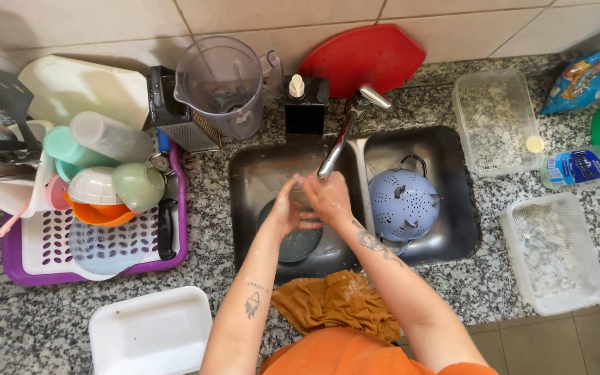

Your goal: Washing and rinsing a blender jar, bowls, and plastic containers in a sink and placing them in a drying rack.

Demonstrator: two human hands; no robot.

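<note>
Both forearms are angled inward over the sink's left basin [251, 173], where the left hand [282, 208] and right hand [328, 198] are closed around a small clear glass [301, 198] held beneath the faucet [338, 142]. The glass is mostly hidden, above a dark round dish [300, 243]. Open room is limited by the basin walls, a blue colander [403, 203] in the right basin, and a mustard cloth [335, 302] at the desk's front edge.

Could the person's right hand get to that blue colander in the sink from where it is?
Probably yes. The right hand is by the tap, and the blue colander sits uncovered in the next basin, nothing lying between them.
</note>
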